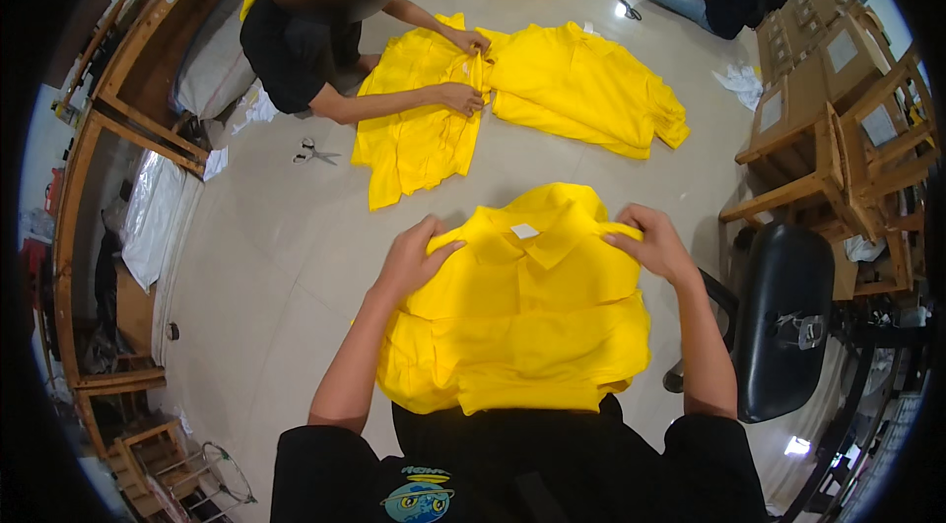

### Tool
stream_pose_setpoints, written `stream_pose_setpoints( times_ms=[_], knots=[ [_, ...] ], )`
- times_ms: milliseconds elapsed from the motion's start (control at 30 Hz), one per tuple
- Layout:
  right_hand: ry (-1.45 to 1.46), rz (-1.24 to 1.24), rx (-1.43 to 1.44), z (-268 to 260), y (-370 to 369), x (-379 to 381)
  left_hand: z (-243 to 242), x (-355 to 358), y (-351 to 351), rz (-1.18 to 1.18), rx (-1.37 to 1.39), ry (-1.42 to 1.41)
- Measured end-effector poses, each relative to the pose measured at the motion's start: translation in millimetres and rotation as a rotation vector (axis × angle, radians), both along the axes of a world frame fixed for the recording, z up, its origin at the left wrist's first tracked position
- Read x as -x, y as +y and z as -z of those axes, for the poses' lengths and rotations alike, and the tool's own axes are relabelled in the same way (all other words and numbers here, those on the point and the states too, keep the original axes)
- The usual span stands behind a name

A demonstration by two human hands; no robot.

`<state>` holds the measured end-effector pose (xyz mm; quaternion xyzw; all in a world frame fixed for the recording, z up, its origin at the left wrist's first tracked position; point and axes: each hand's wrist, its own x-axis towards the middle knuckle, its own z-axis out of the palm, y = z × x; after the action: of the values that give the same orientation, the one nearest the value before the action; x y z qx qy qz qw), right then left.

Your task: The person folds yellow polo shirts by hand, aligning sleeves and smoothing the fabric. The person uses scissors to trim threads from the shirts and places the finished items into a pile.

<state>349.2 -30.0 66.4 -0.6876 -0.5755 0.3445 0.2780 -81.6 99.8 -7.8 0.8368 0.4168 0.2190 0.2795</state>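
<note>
In front of my body is a yellow collared polo shirt (517, 286), gathered in folds across its lower half. My left hand (420, 257) pinches its left shoulder between thumb and fingers. At the opposite shoulder, my right hand (656, 242) grips the fabric the same way. The collar stands up between my hands, with a white label (525, 231) inside the neck. More yellow fabric lies underneath the shirt, over my lap; where one garment ends and another begins is hard to tell.
A co-worker (295, 57) handles yellow shirts (421, 117) beyond me, beside another yellow pile (576, 87). Scissors (316, 152) lie on the tiled floor. A black padded chair (783, 323) stands close on my right, near cardboard boxes (805, 72). Wooden shelving (70, 250) lines the left.
</note>
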Motion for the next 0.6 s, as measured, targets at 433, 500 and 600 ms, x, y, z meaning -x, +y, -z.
stream_pose_setpoints(
  times_ms=[433, 500, 600],
  knots=[
    [0.107, -0.42, 0.525, -81, -154, 32, -182, 51, -107, 0.416, 0.59, 0.199],
    [0.159, -0.3, 0.34, -97, -117, 35, -161, 14, -78, 0.186, 0.316, -0.122],
    [-0.028, -0.144, -0.139, -78, -71, 92, -89, -39, -60, 0.201, 0.221, -0.184]
  ],
)
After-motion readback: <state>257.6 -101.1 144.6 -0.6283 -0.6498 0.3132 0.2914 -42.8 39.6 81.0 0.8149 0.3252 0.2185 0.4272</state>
